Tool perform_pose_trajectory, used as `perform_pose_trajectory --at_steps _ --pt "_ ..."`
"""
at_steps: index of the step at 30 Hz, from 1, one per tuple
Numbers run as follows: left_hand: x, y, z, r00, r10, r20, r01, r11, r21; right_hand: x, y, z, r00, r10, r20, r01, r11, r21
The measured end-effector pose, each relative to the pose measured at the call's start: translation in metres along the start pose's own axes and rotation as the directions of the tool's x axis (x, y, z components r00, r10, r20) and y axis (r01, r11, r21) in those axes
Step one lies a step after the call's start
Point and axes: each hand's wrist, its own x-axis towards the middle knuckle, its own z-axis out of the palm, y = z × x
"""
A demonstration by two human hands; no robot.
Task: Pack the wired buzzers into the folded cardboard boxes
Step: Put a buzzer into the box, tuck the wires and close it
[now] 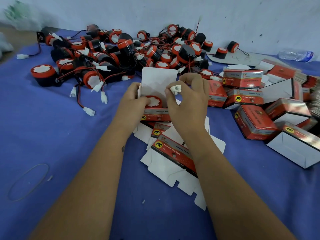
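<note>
Head view: an open cardboard box [156, 115] is being steadied on the blue tabletop [69, 135] by the left hand [133, 99], whose fingers are curled around its near-left wall. A red-capped buzzer [153, 101] is already sitting inside, cap upward, under the raised white lid flap [158, 80]. Its white plug connector [175, 89] is being pinched by the right hand [188, 101] just above the box opening. The buzzer body is judged rigid and light (the thin wire is limp and springy), so the lead is best being gripped at the connector and coiled in.
</note>
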Motion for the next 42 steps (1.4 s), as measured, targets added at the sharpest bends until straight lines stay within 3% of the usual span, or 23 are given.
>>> perform_pose_trajectory --at_steps 2,5,7,10,13,14,16,21,25,31,34,39,42 --pt "0.0 0.0 0.001 1.0 0.0 -0.007 0.0 1.0 0.005 0.0 0.003 -0.004 0.999 -0.017 0.033 0.018 1.0 -0.021" --pt "-0.001 -0.002 0.001 1.0 0.026 -0.007 -0.026 1.0 0.004 0.003 0.0 -0.008 0.986 -0.168 -0.017 0.165 0.981 -0.098" --pt "-0.001 -0.003 0.003 0.999 0.039 -0.008 -0.039 0.999 0.001 0.004 -0.007 -0.01 0.979 -0.203 -0.019 0.203 0.979 0.005" --pt "0.0 -0.004 0.006 0.999 0.051 0.004 -0.051 0.998 0.043 0.005 -0.021 -0.017 0.988 -0.066 0.138 0.015 0.939 0.344" --pt "0.0 -0.004 0.005 0.999 0.051 0.014 -0.052 0.997 0.051 0.006 -0.028 -0.021 0.959 0.074 0.274 -0.223 0.794 0.565" --pt "-0.001 -0.004 0.004 0.998 0.056 0.017 -0.057 0.996 0.062 0.008 -0.028 -0.021 0.947 0.151 0.283 -0.291 0.777 0.559" --pt "-0.003 -0.004 0.003 0.998 0.065 0.024 -0.066 0.994 0.081 0.011 -0.025 -0.019 0.938 0.249 0.242 -0.334 0.841 0.427" --pt "-0.002 -0.003 0.003 0.997 0.07 0.035 -0.072 0.996 0.059 0.006 -0.009 -0.008 0.963 0.195 0.184 -0.231 0.953 0.196" --pt "-0.003 -0.003 0.004 0.997 0.064 0.038 -0.066 0.997 0.039 0.004 -0.005 -0.008 0.984 -0.005 0.177 0.01 1.0 -0.029" --pt "-0.001 -0.005 0.005 0.998 0.063 -0.01 -0.063 0.996 0.056 0.002 -0.006 -0.011 0.945 -0.262 0.194 0.304 0.923 -0.238" --pt "-0.001 -0.004 0.005 0.998 0.062 -0.019 -0.061 0.997 0.051 0.001 -0.007 -0.011 0.947 -0.259 0.192 0.299 0.928 -0.221" --pt "-0.001 -0.002 0.004 0.998 0.062 -0.015 -0.061 0.996 0.061 -0.002 -0.009 -0.008 0.966 -0.203 0.16 0.206 0.979 0.0" --pt "-0.004 0.005 0.002 1.0 0.003 -0.004 -0.003 0.989 -0.15 -0.003 -0.009 -0.003 0.985 -0.099 0.144 0.078 0.987 0.143"
